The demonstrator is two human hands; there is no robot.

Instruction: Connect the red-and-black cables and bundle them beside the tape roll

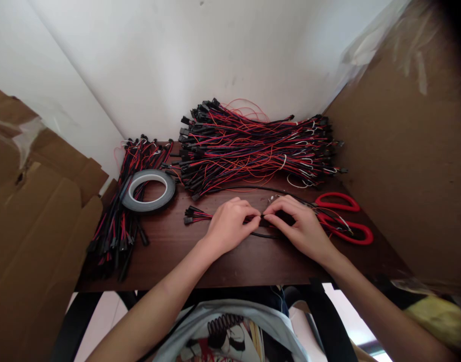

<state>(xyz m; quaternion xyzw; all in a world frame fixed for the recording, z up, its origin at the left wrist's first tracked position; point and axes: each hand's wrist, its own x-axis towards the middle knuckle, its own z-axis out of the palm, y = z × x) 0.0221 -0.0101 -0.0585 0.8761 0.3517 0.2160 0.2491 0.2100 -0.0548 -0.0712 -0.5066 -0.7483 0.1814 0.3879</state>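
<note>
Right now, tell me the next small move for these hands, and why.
Probably keep the right hand pinching the wire bundle and reach the left hand to the tape roll: both hands meet on the bundle, and the roll lies close on the left, the scissors on the right.

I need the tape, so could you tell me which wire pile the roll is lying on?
The darker pile on the left: the tape roll rests partly on it. The bigger pile at the back carries nothing.
</note>
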